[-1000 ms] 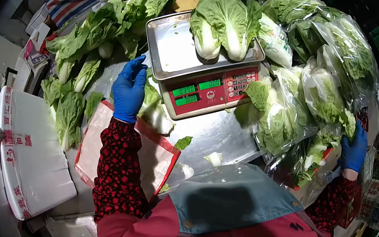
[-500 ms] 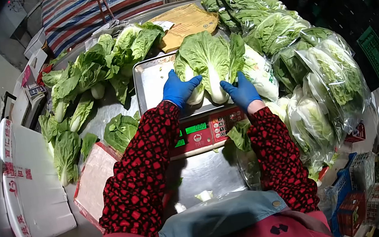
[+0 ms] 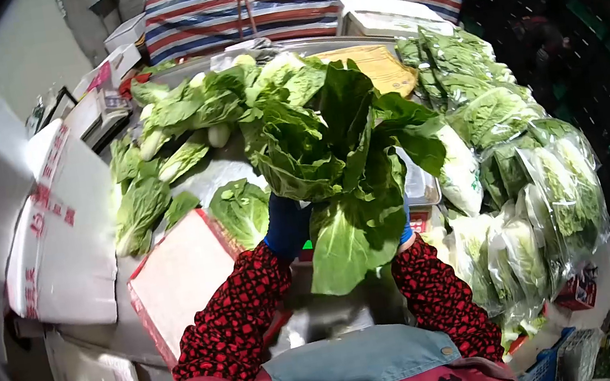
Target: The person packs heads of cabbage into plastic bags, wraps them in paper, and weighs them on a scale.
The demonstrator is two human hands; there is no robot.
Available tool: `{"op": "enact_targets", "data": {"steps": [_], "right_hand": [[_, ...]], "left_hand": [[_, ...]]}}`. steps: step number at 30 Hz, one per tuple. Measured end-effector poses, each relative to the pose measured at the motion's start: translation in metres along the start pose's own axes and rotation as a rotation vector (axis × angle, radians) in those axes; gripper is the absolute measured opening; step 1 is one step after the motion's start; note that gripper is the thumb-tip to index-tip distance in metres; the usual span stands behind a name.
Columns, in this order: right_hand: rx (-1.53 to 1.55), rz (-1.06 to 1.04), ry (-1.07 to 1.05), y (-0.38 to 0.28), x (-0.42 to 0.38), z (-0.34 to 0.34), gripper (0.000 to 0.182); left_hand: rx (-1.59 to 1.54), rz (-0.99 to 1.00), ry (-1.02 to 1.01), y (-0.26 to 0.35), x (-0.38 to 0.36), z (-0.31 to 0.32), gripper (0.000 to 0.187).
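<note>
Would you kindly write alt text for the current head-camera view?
A person's blue-gloved left hand and right hand hold up leafy greens, mostly hiding a scale behind. Loose heads lie on the left, bagged heads on the right, with a striped sheet beyond.

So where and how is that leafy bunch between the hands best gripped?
Probably low, beneath the spreading leaves, from both sides at once. The leafy bunch fans out wide on top and one broad leaf droops at the near side, so leaves look a poor hold. The left hand and right hand flank it; its base is hidden.
</note>
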State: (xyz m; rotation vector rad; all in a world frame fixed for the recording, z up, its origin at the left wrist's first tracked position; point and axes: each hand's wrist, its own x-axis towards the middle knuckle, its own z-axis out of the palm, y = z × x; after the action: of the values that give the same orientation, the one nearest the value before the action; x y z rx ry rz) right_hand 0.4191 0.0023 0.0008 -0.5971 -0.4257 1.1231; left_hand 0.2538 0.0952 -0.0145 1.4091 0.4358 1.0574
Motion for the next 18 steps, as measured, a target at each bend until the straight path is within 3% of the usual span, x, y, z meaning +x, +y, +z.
{"op": "enact_targets", "data": {"steps": [3, 7, 11, 12, 14, 16, 17, 18], "right_hand": [[-0.239, -0.035, -0.006, 0.009, -0.013, 0.067, 0.049], [-0.618, -0.025, -0.369, 0.054, -0.030, 0.101, 0.053], [-0.928, -0.166, -0.729, 0.106, -0.052, 0.145, 0.060], [-0.923, -0.213, -0.707, 0.131, -0.061, 0.147, 0.061], [-0.980, -0.052, -0.838, 0.162, -0.074, 0.155, 0.066], [-1.072, -0.054, -0.868, 0.191, -0.091, 0.148, 0.058], [-1.237, 0.150, -0.885, 0.213, -0.092, 0.133, 0.060], [-1.395, 0.363, -0.895, 0.235, -0.095, 0.117, 0.061]], "left_hand": [[-0.267, -0.173, 0.255, 0.023, -0.036, -0.027, 0.070], [0.058, 0.116, 0.427, 0.044, -0.104, -0.079, 0.075], [0.131, -0.077, 0.546, 0.146, -0.174, -0.092, 0.065], [0.122, -0.079, 0.713, 0.145, -0.194, -0.099, 0.065], [0.303, -0.102, 0.779, 0.153, -0.222, -0.114, 0.065], [0.347, -0.140, 0.819, 0.143, -0.243, -0.122, 0.064], [0.353, -0.228, 0.759, 0.118, -0.260, -0.141, 0.067], [0.656, -0.333, 0.718, 0.088, -0.278, -0.161, 0.074]]}}
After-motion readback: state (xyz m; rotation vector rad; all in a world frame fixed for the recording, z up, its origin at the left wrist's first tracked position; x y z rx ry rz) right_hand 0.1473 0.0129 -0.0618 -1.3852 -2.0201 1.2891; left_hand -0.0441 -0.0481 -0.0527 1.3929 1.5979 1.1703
